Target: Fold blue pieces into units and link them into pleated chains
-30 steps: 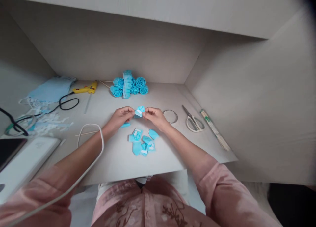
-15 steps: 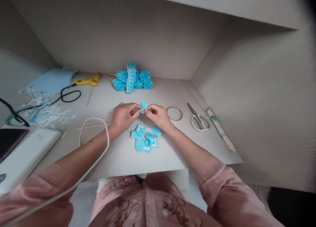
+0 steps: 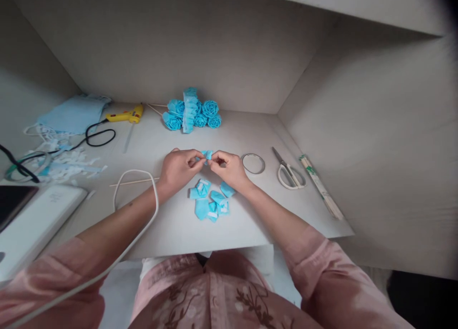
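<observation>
Between my fingertips is a small blue fabric petal (image 3: 207, 154), partly hidden by them. My left hand (image 3: 180, 168) pinches its left side. My right hand (image 3: 229, 170) pinches the right side, close against the left fingertips. Just below my hands, several loose blue petals (image 3: 202, 208) lie on the table, some with white strips on them. Behind my hands rests a bunch of blue handmade roses (image 3: 210, 109) on thin sticks, with a pleated blue strip (image 3: 190, 111) lying across them.
Scissors (image 3: 288, 172), a ring-shaped roll (image 3: 254, 163) and a bundle of sticks (image 3: 321, 188) lie right. Left are a yellow glue gun (image 3: 126, 115), blue face masks (image 3: 73, 114), white scraps (image 3: 77, 164) and a white power bank (image 3: 45, 224). A white cable (image 3: 156, 200) crosses my left forearm.
The blue petal now shows less above my fingertips, its upper part lower and flatter than before. Both hands stay nearly in place; the view has shifted slightly.
</observation>
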Available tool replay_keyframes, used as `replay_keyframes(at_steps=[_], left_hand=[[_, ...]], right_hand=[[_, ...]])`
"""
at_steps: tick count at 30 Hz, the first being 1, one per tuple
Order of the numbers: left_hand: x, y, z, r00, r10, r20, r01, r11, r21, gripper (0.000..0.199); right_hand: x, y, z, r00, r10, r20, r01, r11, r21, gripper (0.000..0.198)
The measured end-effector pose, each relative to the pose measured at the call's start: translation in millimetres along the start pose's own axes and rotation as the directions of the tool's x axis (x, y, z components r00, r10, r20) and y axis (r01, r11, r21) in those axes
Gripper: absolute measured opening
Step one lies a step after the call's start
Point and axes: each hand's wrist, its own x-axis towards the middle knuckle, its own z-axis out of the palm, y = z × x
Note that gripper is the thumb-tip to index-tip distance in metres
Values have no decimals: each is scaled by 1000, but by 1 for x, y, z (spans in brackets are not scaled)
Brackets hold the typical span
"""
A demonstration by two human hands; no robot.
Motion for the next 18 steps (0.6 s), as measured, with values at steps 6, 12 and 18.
replay_keyframes(at_steps=[6,12,18], left_hand=[[1,2,-1,1000,-26,17,27,999,-46,17],[1,1,-2,998,-51,29,53,994,-98,19],[1,1,0,997,-66,40,71,985,-154,19]], right_hand=[[0,1,0,1000,2,-3,-2,1000,13,15],[0,1,-1,1000,-19,-6,19,999,26,15],[0,-1,-2,1000,2,-5,-1,1000,25,14]])
